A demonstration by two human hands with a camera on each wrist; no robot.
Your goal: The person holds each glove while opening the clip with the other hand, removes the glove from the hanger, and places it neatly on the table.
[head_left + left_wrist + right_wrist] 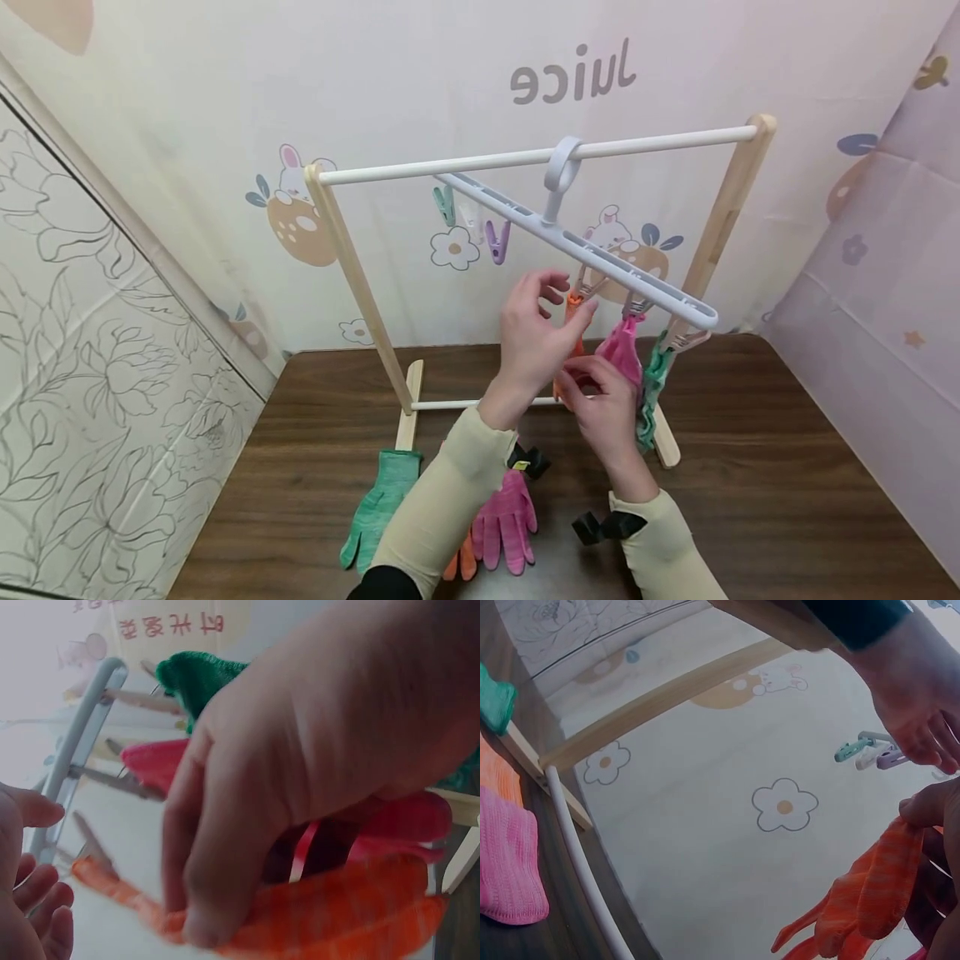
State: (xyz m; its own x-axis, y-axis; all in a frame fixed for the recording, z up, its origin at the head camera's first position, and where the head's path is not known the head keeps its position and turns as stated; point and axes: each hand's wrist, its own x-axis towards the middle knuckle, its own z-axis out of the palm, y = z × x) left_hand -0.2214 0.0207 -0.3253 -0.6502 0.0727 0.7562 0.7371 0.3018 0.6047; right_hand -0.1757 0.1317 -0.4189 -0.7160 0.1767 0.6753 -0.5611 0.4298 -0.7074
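One green knitted glove [382,504] lies at seven o'clock from the pale plastic hook [562,167], flat on the brown wood-grain desk [787,475]. Next come orange knitted glove fingers [462,560] and a pink knitted glove [506,521], nearer half past six; the beige left sleeve [450,492] crosses above them and could sweep one askew if it dips.

Toward eight o'clock, a mint plastic clip [444,204] and a purple plastic clip [497,242] carry nothing. All the gloves hang on the other half, so I'd worry that the long pale-grey plastic hanger [622,269] could tip or swivel on its white rod [442,167] under a downward tug.

Straight down at six, the left hand [536,333] has loosely bent fingers and seems to hold nothing, its thumb near the pale clip [587,289] that carries the streaky orange knitted glove [889,889]. How deeply that clip bites, I can't tell; a shallow bite might let go.

At half past five, the right hand [603,404] pinches that orange glove partway down; pulling harder could draw it out. Close by at five, the hanging pink glove [621,346] and hanging green glove [654,392] could be bumped loose by its knuckles.
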